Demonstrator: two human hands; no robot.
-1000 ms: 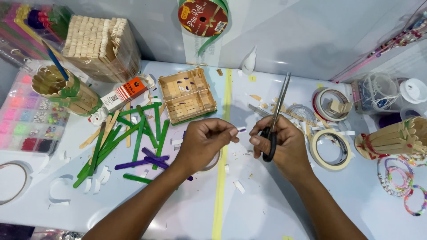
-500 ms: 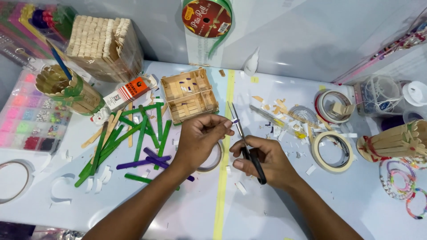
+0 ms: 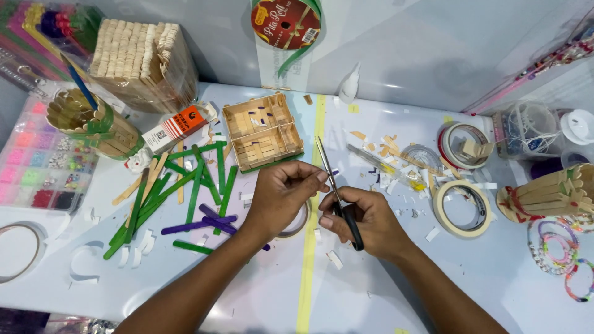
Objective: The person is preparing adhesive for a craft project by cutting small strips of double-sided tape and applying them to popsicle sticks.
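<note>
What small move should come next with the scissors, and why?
Probably close the scissors in a short snip. The right hand holds their black handles with the blades pointing up toward the left hand, whose fingertips pinch something too small to identify right at the blades. Many small offcuts already lie on the table, which suggests trimming.

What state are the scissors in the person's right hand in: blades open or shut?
Shut, or nearly: the scissors show as one thin line from the right hand, with no gap between blades.
</note>
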